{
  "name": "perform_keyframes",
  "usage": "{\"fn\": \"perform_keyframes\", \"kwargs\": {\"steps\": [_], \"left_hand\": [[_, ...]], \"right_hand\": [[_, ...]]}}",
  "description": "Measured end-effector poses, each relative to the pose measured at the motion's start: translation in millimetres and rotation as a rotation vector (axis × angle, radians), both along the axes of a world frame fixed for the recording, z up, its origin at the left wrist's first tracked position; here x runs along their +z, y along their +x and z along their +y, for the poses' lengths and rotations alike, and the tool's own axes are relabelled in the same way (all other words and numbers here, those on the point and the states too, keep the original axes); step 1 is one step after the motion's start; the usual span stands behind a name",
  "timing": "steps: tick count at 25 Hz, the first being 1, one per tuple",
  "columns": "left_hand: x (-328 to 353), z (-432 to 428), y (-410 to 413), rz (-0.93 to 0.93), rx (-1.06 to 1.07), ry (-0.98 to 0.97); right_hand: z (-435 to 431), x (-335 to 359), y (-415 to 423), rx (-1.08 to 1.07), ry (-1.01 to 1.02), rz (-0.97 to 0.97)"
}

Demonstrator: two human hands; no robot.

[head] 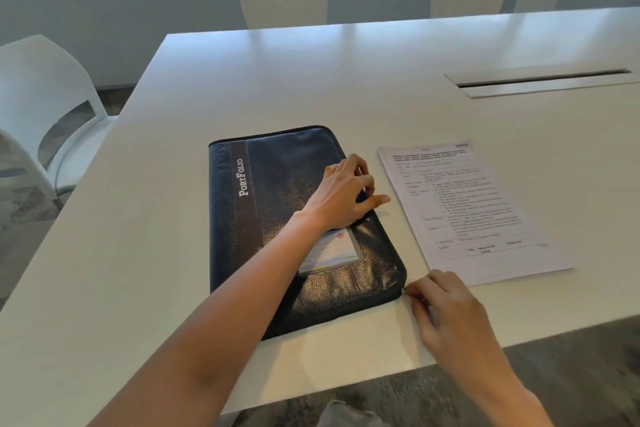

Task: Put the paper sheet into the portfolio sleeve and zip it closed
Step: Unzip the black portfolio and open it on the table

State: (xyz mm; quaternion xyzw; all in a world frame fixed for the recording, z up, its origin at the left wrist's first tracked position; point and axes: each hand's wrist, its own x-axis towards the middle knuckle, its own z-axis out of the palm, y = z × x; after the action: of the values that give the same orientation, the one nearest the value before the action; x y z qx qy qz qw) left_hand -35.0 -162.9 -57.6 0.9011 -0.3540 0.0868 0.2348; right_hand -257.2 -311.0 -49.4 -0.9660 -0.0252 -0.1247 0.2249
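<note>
Portfolio sleeve is laid flat on the white table, shut, dark leather-look cover up, w/ "PortFolio" printed along a grey strip near its left edge & a clear card window on the front. At its near right corner, right hand is seen w/ fingers curled tight & thumb and forefinger pinched together right at the zip edge; a zip pull is prob. gripped but is too small to be made out. Further in, left hand is rested on the cover's right side, fingers bent over the right edge, thumb stretched out toward the paper; nothing is grasped by it. Paper sheet, printed w/ a table form, is laid flat on the table just beside the portfolio's right side, outside it, not touching. Beyond, a cable slot is set in the tabletop. White chairs are lined up at the far side.
</note>
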Motion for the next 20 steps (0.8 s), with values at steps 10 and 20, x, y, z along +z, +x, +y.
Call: {"fn": "perform_keyframes", "kwargs": {"steps": [10, 20], "left_hand": [[6, -3, 10, -0.090, 0.088, 0.069], [19, 54, -148, -0.099, 0.014, -0.010]], "right_hand": [[27, -1, 4, 0.003, 0.088, 0.030], [-9, 6, 38, 0.293, 0.117, 0.016]]}}
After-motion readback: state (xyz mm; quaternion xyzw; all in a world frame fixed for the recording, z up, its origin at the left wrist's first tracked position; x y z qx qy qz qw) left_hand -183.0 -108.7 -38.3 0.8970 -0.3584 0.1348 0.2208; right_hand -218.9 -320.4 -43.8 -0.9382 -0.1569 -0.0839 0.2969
